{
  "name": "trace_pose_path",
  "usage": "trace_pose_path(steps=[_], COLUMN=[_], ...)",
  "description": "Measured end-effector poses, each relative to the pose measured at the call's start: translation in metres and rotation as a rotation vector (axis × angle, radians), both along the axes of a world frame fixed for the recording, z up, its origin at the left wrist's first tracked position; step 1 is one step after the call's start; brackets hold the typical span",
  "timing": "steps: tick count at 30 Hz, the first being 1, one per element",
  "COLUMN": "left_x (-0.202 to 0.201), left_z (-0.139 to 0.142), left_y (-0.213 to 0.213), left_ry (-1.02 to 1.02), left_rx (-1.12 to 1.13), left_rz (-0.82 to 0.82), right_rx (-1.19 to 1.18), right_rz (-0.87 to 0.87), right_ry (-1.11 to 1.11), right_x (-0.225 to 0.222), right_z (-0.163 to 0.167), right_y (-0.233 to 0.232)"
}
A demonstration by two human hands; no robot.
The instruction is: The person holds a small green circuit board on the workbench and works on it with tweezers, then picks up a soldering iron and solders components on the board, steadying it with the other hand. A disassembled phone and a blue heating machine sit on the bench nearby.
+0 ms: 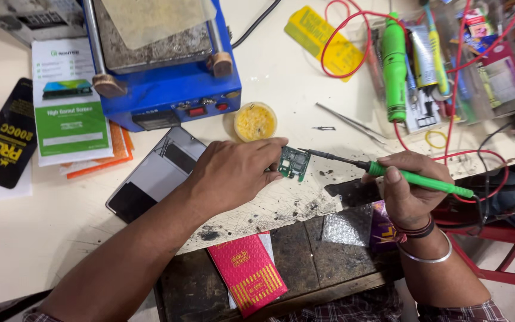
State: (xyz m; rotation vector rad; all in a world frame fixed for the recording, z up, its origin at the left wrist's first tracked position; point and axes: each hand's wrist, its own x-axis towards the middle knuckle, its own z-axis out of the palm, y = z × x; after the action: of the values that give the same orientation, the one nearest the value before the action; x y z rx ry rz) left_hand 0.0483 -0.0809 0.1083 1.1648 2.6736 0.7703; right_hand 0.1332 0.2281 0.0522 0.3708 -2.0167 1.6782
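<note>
- the left hand [233, 173] pinches a small green circuit board [294, 162] at its left edge, fingers closed on it, on the scratched white bench.
- the right hand [409, 191] wraps shut around a green soldering iron [415, 177], tip just above the board's far right corner.
- a yellow flux tin [255, 121] sits just far of the board; a phone [156, 173] lies left, partly under the left wrist.
- tweezers [353, 122] lie farther right, clear of both.
- both forearms reach in from the near edge.

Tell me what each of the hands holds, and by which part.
Left hand pinches the small green circuit board by its left edge. Right hand grips the green soldering iron around its handle.
</note>
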Motion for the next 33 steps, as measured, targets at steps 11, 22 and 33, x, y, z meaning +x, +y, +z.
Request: trace_pose_path(steps=[11,22,33], left_x=[0.0002,-0.0006,-0.0030], left_z=[0.0086,0.0057,0.0036], left_y=[-0.0039,-0.0017,-0.0007], left_ry=[-0.016,-0.010,-0.008], left_rx=[0.006,0.018,0.027], left_rz=[0.012,0.014,-0.007], right_rx=[-0.041,-0.072,-0.127], right_rz=[-0.041,-0.007,0.020], right_ry=[-0.036,-0.079,-0.101], right_x=[0.0047,0.0006,0.0003], right_z=[-0.0057,-0.0044,-0.0103], right_y=[-0.0004,0.0014,0.0074])
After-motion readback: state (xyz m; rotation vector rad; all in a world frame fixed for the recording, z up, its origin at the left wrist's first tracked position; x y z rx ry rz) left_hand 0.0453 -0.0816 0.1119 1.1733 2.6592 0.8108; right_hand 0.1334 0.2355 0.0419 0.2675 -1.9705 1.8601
